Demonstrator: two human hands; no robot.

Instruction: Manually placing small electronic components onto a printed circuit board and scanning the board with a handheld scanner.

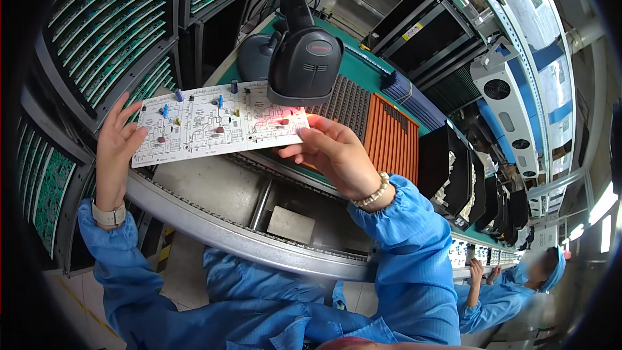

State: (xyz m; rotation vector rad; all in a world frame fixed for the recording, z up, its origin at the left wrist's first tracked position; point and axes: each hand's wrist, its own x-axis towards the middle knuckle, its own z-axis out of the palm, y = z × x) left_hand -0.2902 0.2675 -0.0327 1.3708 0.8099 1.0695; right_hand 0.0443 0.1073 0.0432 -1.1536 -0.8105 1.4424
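Between my two hands I hold a long white circuit board (214,131), tilted up above the conveyor's near rail. Small blue, black and brown parts stand on its printed face. My left hand (118,131) grips its left end, fingers along the edge. My right hand (334,149) pinches the right end between thumb and fingers. Over that right end stands a black barcode scanner (306,61) on its stand, and its red light falls on the board.
Racks of green circuit boards (116,26) rise at the left. Below the board runs a metal conveyor rail (240,220). Orange-brown ridged trays (391,139) and black bins (447,175) lie to the right. A co-worker in blue (499,304) works farther along the line.
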